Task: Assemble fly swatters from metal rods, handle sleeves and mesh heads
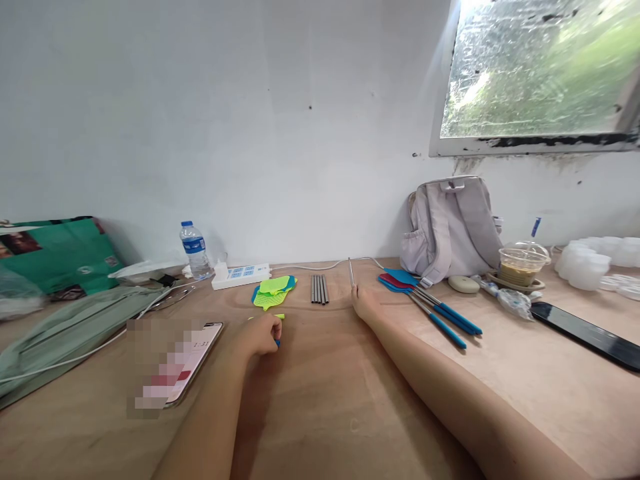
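Observation:
My left hand (261,333) rests on the wooden table (320,400), fingers curled round a small part that shows blue and yellow-green at its edges. My right hand (365,303) reaches further forward and pinches the near end of a thin metal rod (351,272) that points away toward the wall. Between the hands lie several more grey metal rods (319,289) side by side. A little pile of green and blue mesh swatter heads (273,291) lies just beyond my left hand. Right of my right hand lie fly swatters with blue handles and red and blue heads (430,307).
A phone (193,360) lies left of my left arm, with a white cable and grey-green cloth (60,333) beyond. Along the wall stand a water bottle (195,250), a power strip (241,275), a backpack (453,227) and a drink cup (520,263). A black tablet (587,333) lies at right.

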A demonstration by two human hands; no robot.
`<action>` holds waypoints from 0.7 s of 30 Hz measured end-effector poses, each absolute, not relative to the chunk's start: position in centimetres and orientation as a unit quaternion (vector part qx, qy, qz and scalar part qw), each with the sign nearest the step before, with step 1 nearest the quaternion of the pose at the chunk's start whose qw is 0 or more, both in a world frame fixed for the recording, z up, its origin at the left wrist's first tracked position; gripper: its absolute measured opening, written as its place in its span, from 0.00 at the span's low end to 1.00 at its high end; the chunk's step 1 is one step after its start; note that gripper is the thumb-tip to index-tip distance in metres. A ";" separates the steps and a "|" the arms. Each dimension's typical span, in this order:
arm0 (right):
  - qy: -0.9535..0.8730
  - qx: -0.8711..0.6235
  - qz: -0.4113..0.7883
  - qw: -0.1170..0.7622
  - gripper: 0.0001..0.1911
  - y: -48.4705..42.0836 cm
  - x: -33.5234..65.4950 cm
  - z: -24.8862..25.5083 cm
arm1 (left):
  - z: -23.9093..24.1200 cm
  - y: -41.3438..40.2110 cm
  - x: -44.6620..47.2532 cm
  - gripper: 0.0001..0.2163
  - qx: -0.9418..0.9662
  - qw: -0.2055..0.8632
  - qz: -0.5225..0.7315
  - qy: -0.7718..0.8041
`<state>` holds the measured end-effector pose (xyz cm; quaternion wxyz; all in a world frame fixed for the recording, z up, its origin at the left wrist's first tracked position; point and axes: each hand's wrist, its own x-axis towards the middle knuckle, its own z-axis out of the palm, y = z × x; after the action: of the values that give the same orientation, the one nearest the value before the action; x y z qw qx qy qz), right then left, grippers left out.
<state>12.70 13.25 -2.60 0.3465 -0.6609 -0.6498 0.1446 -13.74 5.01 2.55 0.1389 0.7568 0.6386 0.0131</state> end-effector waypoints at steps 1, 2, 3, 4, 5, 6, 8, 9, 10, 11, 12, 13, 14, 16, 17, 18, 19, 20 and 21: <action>-0.646 -0.653 0.153 0.363 0.19 13.3 12.8 -2.6 | 2.6 5.0 -13.7 0.09 0.760 0.138 0.011 0.636; -0.643 -0.644 0.162 0.382 0.19 13.4 12.9 -2.7 | 2.7 4.9 -13.6 0.09 0.763 0.135 0.010 0.632; -0.640 -0.632 0.172 0.401 0.19 13.4 13.1 -2.7 | 2.7 4.9 -13.6 0.09 0.767 0.131 0.012 0.629; -0.636 -0.620 0.183 0.421 0.20 13.4 13.2 -2.8 | 2.8 4.8 -13.5 0.09 0.769 0.126 0.014 0.626; -0.632 -0.607 0.195 0.441 0.20 13.4 13.4 -2.8 | 2.8 4.7 -13.5 0.09 0.771 0.121 0.016 0.625; -0.626 -0.595 0.206 0.460 0.21 13.4 13.5 -2.9 | 2.9 4.6 -13.4 0.09 0.772 0.116 0.017 0.625; -0.612 -0.573 0.224 0.496 0.21 13.2 13.7 -2.9 | 3.0 4.5 -13.3 0.09 0.772 0.112 0.014 0.625; -0.605 -0.564 0.232 0.513 0.21 13.0 13.8 -3.0 | 3.1 4.5 -13.3 0.09 0.771 0.113 0.010 0.627; -0.598 -0.554 0.239 0.527 0.21 12.8 13.9 -3.0 | 3.1 4.5 -13.2 0.09 0.770 0.114 0.006 0.628; -0.593 -0.544 0.247 0.540 0.21 12.5 14.0 -3.0 | 3.1 4.4 -13.2 0.09 0.769 0.115 0.002 0.629; -0.588 -0.534 0.257 0.550 0.21 12.1 14.0 -3.1 | 3.2 4.4 -13.1 0.09 0.768 0.115 0.000 0.630; -0.584 -0.524 0.269 0.558 0.21 11.6 14.0 -3.1 | 3.2 4.4 -13.0 0.09 0.768 0.115 -0.002 0.630; -0.582 -0.514 0.283 0.563 0.21 11.1 13.9 -3.1 | 3.3 4.3 -13.0 0.09 0.768 0.114 -0.001 0.630; -0.578 -0.494 0.315 0.568 0.21 9.8 13.8 -3.2 | 3.4 4.3 -12.9 0.09 0.769 0.112 0.003 0.630; -0.576 -0.485 0.332 0.569 0.21 9.1 13.7 -3.2 | 3.5 4.2 -12.9 0.09 0.769 0.112 0.004 0.630; -0.572 -0.477 0.350 0.569 0.21 8.4 13.5 -3.2 | 3.5 4.2 -12.9 0.09 0.769 0.112 0.005 0.629; -0.567 -0.470 0.367 0.568 0.21 7.8 13.4 -3.2 | 3.5 4.2 -12.9 0.09 0.771 0.113 0.005 0.627; -0.562 -0.464 0.383 0.568 0.20 7.2 13.3 -3.2 | 3.6 4.1 -12.9 0.09 0.772 0.113 0.005 0.626; -0.555 -0.459 0.398 0.568 0.20 6.8 13.1 -3.2 | 3.6 4.1 -12.9 0.09 0.773 0.111 0.005 0.624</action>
<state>13.13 6.80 -3.23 0.5678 -0.4592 -0.5554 0.3979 -12.86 4.14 3.56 0.1114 0.7733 0.6242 0.0049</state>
